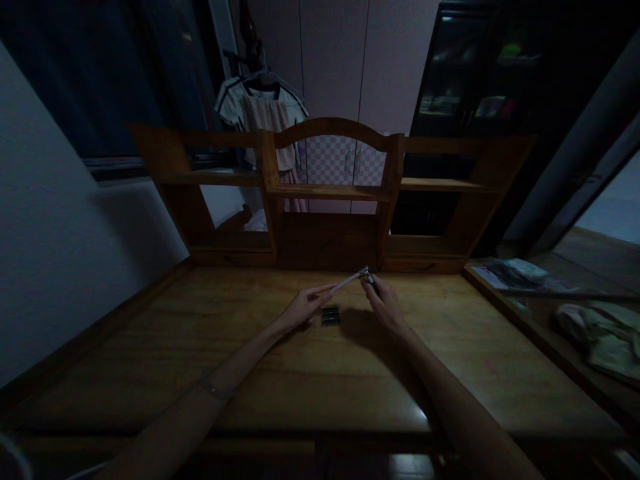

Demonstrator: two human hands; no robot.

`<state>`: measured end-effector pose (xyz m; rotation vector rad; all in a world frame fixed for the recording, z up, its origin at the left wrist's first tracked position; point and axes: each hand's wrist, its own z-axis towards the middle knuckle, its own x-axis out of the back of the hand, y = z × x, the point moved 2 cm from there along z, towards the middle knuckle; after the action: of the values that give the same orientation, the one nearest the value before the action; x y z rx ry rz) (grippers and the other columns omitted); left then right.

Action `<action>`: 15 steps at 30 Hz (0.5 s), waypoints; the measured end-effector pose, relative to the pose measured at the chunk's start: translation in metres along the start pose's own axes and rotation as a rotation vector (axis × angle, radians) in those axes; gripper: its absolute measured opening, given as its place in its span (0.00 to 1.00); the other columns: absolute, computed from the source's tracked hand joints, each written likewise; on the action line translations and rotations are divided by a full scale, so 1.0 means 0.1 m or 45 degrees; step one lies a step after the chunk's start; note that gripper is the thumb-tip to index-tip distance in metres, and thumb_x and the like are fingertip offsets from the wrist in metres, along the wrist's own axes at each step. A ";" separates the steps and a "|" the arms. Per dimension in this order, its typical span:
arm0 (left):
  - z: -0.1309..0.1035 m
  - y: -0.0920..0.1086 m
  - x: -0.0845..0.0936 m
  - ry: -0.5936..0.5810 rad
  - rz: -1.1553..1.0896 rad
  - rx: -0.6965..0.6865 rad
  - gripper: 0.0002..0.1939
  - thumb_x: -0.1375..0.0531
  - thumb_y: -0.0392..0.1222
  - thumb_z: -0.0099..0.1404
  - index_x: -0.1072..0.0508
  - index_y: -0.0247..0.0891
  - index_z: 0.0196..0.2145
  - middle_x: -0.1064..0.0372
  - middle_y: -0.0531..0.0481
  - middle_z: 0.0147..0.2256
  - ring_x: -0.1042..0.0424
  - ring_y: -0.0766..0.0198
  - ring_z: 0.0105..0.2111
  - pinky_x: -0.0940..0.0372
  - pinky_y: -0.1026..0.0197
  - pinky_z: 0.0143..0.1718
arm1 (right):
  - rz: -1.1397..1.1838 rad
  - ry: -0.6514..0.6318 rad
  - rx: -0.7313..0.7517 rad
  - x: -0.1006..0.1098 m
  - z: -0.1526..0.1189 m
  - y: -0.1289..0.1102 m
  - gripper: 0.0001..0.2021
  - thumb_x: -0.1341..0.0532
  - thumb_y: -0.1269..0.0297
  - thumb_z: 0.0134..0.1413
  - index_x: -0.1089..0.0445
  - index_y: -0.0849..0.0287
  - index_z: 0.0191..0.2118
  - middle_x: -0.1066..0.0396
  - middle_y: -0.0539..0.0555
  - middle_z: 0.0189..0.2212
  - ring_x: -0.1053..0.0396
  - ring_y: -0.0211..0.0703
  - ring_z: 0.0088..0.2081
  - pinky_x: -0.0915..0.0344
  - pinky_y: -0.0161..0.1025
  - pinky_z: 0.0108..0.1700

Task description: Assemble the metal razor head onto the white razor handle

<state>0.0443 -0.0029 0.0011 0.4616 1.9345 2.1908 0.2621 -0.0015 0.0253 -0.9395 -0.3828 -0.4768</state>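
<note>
My left hand is closed on the near end of a thin, pale stick that slants up to the right. My right hand grips a small dark-handled tool with a shiny metal head; its exact kind is too small and dim to make out. The stick's far end meets the metal head, above the desk. Several short black pieces lie side by side on the wooden desk, just right of my left fingers and below the stick.
A wooden shelf unit with small drawers stands along the desk's back edge. Clothes hang behind it at the left. To the right, past the desk's raised edge, lie a pale cloth and some plastic-looking items. The room is dim.
</note>
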 end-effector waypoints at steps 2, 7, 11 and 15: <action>0.01 0.04 0.04 0.092 -0.055 -0.018 0.34 0.40 0.57 0.58 0.36 0.36 0.58 0.52 0.62 0.15 0.55 0.77 0.11 0.60 0.70 0.13 | -0.043 -0.001 0.004 0.00 0.00 0.01 0.17 0.53 0.52 0.63 0.33 0.58 0.35 0.35 0.50 0.23 0.37 0.39 0.25 0.47 0.33 0.28; 0.02 0.07 0.09 0.220 -0.136 0.003 0.37 0.36 0.58 0.52 0.33 0.34 0.55 0.49 0.62 0.14 0.56 0.78 0.11 0.61 0.70 0.13 | -0.173 -0.014 0.020 -0.04 0.00 0.05 0.18 0.53 0.52 0.63 0.33 0.57 0.37 0.33 0.51 0.24 0.35 0.41 0.26 0.47 0.34 0.29; 0.02 0.05 0.09 0.248 -0.142 0.010 0.36 0.35 0.58 0.51 0.30 0.34 0.52 0.43 0.59 0.18 0.55 0.79 0.11 0.61 0.69 0.12 | -0.260 -0.029 0.015 -0.08 -0.01 0.08 0.19 0.54 0.51 0.63 0.32 0.57 0.38 0.32 0.52 0.24 0.34 0.42 0.26 0.48 0.34 0.28; 0.01 0.05 0.11 0.240 -0.101 0.017 0.34 0.37 0.58 0.53 0.30 0.33 0.52 0.42 0.58 0.19 0.55 0.79 0.11 0.61 0.69 0.12 | -0.296 -0.041 0.016 -0.08 -0.02 0.08 0.19 0.54 0.51 0.63 0.32 0.57 0.39 0.31 0.52 0.24 0.34 0.42 0.26 0.48 0.34 0.28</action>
<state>0.0353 0.0013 0.0074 0.1812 2.0228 2.2436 0.2601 0.0031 0.0144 -0.8953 -0.5264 -0.6708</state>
